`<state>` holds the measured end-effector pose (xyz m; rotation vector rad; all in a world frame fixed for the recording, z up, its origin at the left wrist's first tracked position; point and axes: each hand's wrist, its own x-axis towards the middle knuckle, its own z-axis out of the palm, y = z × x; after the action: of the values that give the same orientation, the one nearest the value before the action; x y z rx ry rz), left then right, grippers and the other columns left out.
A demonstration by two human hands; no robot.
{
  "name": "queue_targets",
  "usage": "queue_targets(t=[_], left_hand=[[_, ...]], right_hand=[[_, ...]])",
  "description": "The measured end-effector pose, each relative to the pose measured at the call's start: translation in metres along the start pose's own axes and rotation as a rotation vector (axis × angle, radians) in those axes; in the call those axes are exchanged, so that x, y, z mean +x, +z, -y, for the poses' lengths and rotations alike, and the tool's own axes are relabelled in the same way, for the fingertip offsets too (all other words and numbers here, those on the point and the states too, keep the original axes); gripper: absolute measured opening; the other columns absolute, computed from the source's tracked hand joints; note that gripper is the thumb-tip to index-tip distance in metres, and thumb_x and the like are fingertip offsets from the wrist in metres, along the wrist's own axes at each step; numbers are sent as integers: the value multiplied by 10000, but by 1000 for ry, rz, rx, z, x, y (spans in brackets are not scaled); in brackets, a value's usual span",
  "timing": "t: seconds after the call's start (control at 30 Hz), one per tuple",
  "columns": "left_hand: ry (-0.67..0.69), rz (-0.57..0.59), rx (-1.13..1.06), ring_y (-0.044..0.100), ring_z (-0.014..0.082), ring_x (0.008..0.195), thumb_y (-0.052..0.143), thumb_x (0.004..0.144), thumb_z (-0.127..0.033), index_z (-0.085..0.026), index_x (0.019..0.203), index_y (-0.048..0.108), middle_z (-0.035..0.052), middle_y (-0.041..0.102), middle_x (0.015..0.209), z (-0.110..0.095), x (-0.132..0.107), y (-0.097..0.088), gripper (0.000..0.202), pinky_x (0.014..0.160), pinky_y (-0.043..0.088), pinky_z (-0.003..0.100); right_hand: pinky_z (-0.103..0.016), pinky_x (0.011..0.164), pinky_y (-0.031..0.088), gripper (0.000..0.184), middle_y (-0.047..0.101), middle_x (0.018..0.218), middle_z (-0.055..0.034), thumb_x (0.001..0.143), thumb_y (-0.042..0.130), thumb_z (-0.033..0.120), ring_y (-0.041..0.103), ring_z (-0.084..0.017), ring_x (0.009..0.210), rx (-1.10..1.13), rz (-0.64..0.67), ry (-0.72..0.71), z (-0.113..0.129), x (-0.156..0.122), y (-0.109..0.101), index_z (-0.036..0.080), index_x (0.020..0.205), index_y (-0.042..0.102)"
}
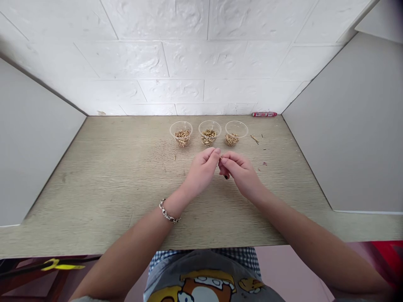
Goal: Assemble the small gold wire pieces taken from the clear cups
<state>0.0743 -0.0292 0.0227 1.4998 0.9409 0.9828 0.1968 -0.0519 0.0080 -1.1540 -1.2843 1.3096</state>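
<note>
My left hand (pixel 203 170) and my right hand (pixel 239 171) meet above the middle of the wooden table (pixel 110 188). Both are pinched, fingertips together, around a tiny gold-coloured piece (pixel 219 157) that barely shows between them. A bracelet sits on my left wrist. Just beyond the hands stand three small clear cups in a row, the left cup (pixel 181 133), the middle cup (pixel 209 132) and the right cup (pixel 236 133), each holding several small gold-coloured pins.
A few loose gold pins (pixel 254 138) lie right of the cups and one left (pixel 174 157). A red-and-white tube (pixel 263 114) lies against the white brick wall. Grey side panels close off the left and right.
</note>
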Motion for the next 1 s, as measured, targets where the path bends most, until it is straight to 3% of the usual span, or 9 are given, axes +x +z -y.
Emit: queue_targets(t=[0.2, 0.47, 0.7, 1.0], left_hand=[[40, -20, 63, 422, 85, 552, 352, 897, -287, -170, 568, 396, -34, 452, 533, 3, 0, 0, 353, 585, 345, 223], [-11, -41, 108, 325, 92, 575, 364, 889, -330, -170, 592, 321, -32, 322, 582, 5, -1, 1, 339, 556, 275, 241], [-42, -30, -82, 310, 84, 583, 373, 888, -377, -172, 628, 313, -36, 302, 611, 14, -2, 6, 337, 567, 291, 229], [-103, -116, -222, 287, 79, 572, 374, 888, -404, -176, 650, 310, -38, 285, 622, 20, -6, 17, 336, 554, 309, 207]], right_hand=[[-239, 532, 338, 191, 457, 586, 35, 828, 455, 260, 403, -95, 550, -134, -49, -115, 0, -2, 1, 192, 653, 490], [-247, 547, 323, 169, 522, 623, 16, 842, 436, 210, 430, -106, 561, -518, -140, -347, 2, -7, 1, 193, 699, 524], [-269, 600, 301, 216, 460, 565, 17, 839, 430, 184, 389, -112, 550, -924, -202, -574, 0, -4, -5, 195, 624, 457], [-274, 631, 303, 219, 494, 594, 5, 863, 407, 194, 410, -123, 574, -1021, -191, -559, 0, -4, -5, 196, 648, 449]])
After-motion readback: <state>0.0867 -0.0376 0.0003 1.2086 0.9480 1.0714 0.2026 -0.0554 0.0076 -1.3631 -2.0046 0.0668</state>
